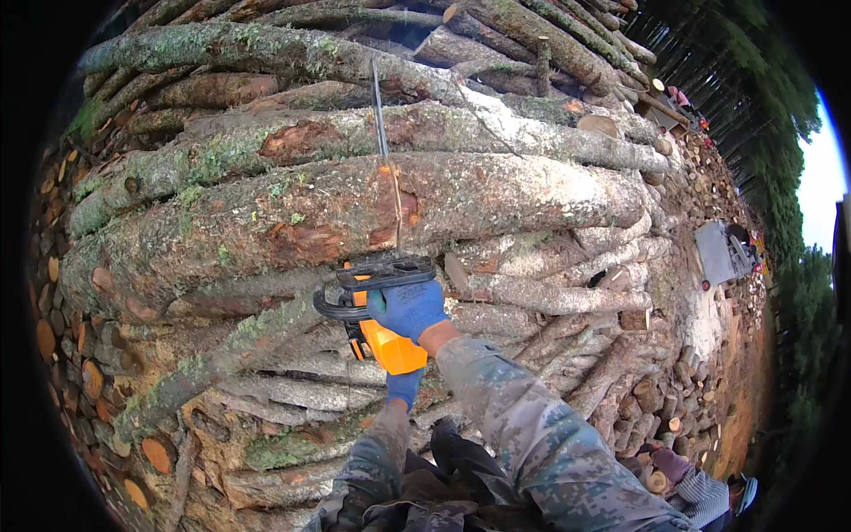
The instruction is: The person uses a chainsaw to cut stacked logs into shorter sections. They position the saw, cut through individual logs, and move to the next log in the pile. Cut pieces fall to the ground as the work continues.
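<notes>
My right hand [409,306], in a blue glove, is wrapped round the black top handle of an orange-and-black chainsaw [390,348]. My left hand [403,387], also gloved in blue, grips the saw's rear, partly hidden below its orange body. The long bar [378,115] points away from me and crosses a thick, bark-covered log [319,204] in a narrow pale slit with reddish bare wood beside it. A second mossy log [204,173] lies just beyond, under the bar's outer part.
Crosswise branches [292,399] fill the pile below me. Cut log ends [93,381] are stacked at the left. A grey wheeled metal object [722,257] stands at the right near trees [762,80]. A co-worker in a striped top [700,496] is at the lower right.
</notes>
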`<state>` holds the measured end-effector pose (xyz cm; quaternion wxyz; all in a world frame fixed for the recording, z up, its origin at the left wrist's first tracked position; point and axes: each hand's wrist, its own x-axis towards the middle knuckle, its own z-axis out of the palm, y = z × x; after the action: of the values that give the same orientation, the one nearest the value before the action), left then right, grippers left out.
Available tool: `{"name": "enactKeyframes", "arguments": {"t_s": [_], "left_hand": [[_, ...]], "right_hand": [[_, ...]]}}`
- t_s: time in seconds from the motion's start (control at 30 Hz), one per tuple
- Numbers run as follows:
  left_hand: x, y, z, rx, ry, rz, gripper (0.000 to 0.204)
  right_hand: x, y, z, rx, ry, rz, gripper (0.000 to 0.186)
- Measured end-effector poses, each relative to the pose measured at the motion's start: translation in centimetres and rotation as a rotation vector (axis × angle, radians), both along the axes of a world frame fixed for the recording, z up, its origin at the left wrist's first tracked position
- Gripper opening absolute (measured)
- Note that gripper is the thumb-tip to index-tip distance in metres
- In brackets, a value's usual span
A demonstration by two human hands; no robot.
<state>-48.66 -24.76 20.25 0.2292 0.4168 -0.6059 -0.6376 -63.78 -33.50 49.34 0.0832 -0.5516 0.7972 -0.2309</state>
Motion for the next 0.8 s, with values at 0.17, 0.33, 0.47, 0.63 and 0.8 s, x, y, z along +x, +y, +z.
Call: {"name": "enactKeyframes", "arguments": {"t_s": [0.17,0.33,0.47,0.63,0.8], "left_hand": [[1.3,-0.4,0.5,-0.066,-0.100,-0.067,0.043],[1.1,0.7,0.5,0.260,0.143,0.123,0.044],[0.7,1.6,2.2,0.355,0.027,0.152,0.040],[1.1,2.5,5.7,0.450,0.002,0.159,0.025],[1.0,3.8,9.4,0.462,0.106,0.194,0.016]], "right_hand": [[0.3,-0.2,-0.2,0.047,0.007,0.035,0.039],[0.3,-1.5,2.0,0.099,0.004,0.008,0.040],[-0.5,-1.4,2.5,-0.023,0.072,-0.012,0.036],[-0.7,-2.1,4.0,0.050,0.103,-0.029,0.041],[-1.0,-2.5,5.9,0.107,0.096,-0.060,0.047]]}}
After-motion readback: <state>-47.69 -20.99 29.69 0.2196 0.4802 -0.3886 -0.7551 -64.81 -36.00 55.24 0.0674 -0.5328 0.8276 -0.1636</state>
